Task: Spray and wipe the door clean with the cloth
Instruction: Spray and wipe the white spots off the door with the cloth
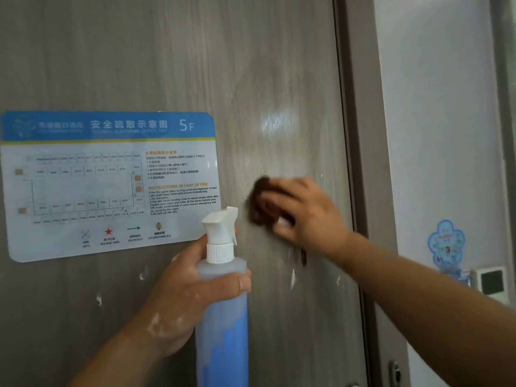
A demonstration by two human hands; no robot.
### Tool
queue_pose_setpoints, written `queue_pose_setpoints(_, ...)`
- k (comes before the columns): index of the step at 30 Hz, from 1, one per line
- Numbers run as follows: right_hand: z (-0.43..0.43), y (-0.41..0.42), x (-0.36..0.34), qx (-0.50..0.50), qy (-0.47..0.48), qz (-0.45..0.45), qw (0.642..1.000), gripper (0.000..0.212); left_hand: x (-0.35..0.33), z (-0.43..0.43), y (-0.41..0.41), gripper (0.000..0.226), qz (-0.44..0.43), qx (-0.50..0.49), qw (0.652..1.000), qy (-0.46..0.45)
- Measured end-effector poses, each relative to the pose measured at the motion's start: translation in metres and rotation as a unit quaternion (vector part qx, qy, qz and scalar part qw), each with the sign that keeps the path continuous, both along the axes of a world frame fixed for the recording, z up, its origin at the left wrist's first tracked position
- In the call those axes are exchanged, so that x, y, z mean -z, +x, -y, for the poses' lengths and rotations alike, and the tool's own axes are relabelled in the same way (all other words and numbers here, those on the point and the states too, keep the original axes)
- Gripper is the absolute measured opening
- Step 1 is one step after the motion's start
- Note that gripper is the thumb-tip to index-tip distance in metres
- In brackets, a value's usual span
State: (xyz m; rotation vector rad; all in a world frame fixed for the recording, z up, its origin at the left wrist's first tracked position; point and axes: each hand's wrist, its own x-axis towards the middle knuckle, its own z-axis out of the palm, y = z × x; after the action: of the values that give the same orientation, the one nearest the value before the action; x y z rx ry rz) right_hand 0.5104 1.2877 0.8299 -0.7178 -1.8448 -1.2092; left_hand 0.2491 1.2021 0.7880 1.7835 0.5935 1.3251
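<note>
- The right hand (pixel 303 212) pressed a dark brown cloth (pixel 264 201) flat against the door (pixel 279 79), fingers spread over the bunched fabric; the hand and cloth were blurred.
- A small dark end of cloth showed below the right wrist, against the door surface.
- The left hand (pixel 181 291) was wrapped around the neck and shoulder of a spray bottle (pixel 223 317), thumb across its front, holding it upright in front of the door.
- The bottle was translucent with a blue label lower down and a white trigger head (pixel 220 227); which way its nozzle faced could not be told.
- The door was grey wood grain, with a glossy sheen above the cloth and pale flecks scattered lower down.
- A blue and white evacuation plan (pixel 109 185) marked 5F was stuck to the door, left of the cloth and just behind the trigger head.
- The door frame (pixel 363 135) ran down the right, and beyond it a white wall carried a blue flower-shaped sticker (pixel 446 241) above a wall panel (pixel 491 282).
</note>
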Motion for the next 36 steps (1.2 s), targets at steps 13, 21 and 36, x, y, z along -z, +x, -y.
queue_pose_setpoints(13, 0.009, -0.030, 0.062, -0.026, -0.036, 0.093, 0.995, 0.046, -0.005, 0.004, -0.007, 0.050, 0.016, -0.015, 1.000, 0.018)
queue_pose_setpoints(21, -0.001, -0.025, -0.093, -0.005, 0.061, -0.054, 0.997, 0.051, -0.017, -0.003, -0.011, 0.057, 0.021, 0.007, 1.000, 0.023)
queue_pose_setpoints(36, -0.003, -0.031, 0.013, -0.014, 0.032, 0.106, 0.994, 0.047, -0.023, 0.000, -0.003, 0.055, 0.040, 0.011, 0.999, 0.036)
